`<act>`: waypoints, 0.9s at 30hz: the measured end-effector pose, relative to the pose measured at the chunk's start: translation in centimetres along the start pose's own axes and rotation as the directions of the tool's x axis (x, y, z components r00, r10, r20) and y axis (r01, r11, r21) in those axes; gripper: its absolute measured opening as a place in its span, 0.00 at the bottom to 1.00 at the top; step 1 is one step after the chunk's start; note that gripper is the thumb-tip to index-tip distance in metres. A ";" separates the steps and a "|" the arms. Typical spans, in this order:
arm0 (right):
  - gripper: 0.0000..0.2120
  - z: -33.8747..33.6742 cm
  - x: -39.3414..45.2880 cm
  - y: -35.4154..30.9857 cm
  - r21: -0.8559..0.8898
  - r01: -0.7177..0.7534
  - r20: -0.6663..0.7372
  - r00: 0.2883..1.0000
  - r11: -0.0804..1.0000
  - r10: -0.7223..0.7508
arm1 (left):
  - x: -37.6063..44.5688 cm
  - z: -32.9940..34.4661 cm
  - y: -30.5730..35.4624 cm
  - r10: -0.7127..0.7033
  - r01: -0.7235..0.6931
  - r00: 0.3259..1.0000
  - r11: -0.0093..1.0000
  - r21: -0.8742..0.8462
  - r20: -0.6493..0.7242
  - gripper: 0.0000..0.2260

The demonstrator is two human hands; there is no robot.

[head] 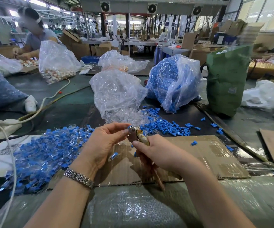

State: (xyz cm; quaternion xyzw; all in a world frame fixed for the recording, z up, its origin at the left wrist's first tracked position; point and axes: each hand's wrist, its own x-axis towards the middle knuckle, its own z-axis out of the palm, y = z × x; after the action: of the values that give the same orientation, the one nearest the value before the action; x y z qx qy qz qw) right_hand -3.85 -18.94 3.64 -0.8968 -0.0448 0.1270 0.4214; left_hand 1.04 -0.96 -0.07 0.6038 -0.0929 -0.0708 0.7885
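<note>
My right hand [159, 153] grips a pair of pliers [137, 134] by its worn tan handles, jaws pointing up. My left hand [103, 142] pinches a small blue-and-clear plastic part [129, 127] at the pliers' jaws. Both hands hover over a flattened cardboard sheet [206, 155]. To the left lies a large heap of assembled blue-and-clear parts [44, 155]. Loose blue caps [165, 125] and clear plastic pieces [126, 116] lie scattered just behind my hands.
A clear bag of transparent pieces [116, 94], a bag of blue caps [172, 81] and a green sack [223, 79] stand behind. Another person [34, 35] works at the far left beside more bags. White cables [50, 96] cross the left side. Bubble wrap [133, 208] covers the near edge.
</note>
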 end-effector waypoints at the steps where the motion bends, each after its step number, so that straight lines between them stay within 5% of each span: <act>1: 0.23 0.1 0.1 0.1 -0.018 0.006 -0.010 1.000 1.000 -0.006 | 0.0 -0.1 -0.1 0.003 -0.003 1.000 1.000 0.013 -0.005 0.17; 7: 0.25 -0.4 -0.1 0.0 0.121 -0.033 0.073 0.997 0.992 0.025 | 0.0 -0.2 0.2 0.013 -0.013 1.000 0.997 0.073 -0.010 0.12; 10: 0.23 -1.7 -0.1 0.2 0.145 -0.072 0.042 0.997 0.987 0.067 | -0.2 -0.4 0.4 0.117 -0.089 0.988 0.964 0.250 -0.097 0.07; 12: 0.19 -2.5 0.2 0.7 -0.020 -0.103 -0.100 0.990 0.994 0.101 | -0.1 -0.8 0.3 0.250 -0.109 0.942 0.858 0.502 -0.223 0.07; 15: 0.17 -3.3 0.7 2.2 -0.361 -0.262 -0.332 0.933 0.895 0.139 | -0.1 -1.2 -0.1 0.440 0.040 0.835 0.552 0.833 -0.331 0.07; 18: 0.16 -3.0 0.8 3.9 -0.490 -0.405 -0.424 0.885 0.772 0.195 | -0.2 -1.4 -0.5 0.577 0.162 0.758 0.284 0.945 -0.303 0.05; 23: 0.27 -2.3 1.1 4.3 -0.548 -0.435 -0.505 0.853 0.715 0.132 | 0.0 -0.2 -1.2 0.536 0.028 0.840 0.110 0.993 -0.084 0.04; 27: 0.16 -1.3 2.6 2.0 -0.620 -0.056 -0.332 0.922 0.783 -0.197 | 0.2 -0.2 -1.7 0.402 0.036 0.915 0.016 0.999 -0.040 0.08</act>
State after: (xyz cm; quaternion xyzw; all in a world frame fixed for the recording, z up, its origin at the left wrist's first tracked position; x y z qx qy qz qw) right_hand -1.08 -20.65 2.42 -0.9896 -0.0358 -0.0866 0.1093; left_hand 1.26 -1.22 -1.79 0.9618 -0.0675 0.2147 0.1561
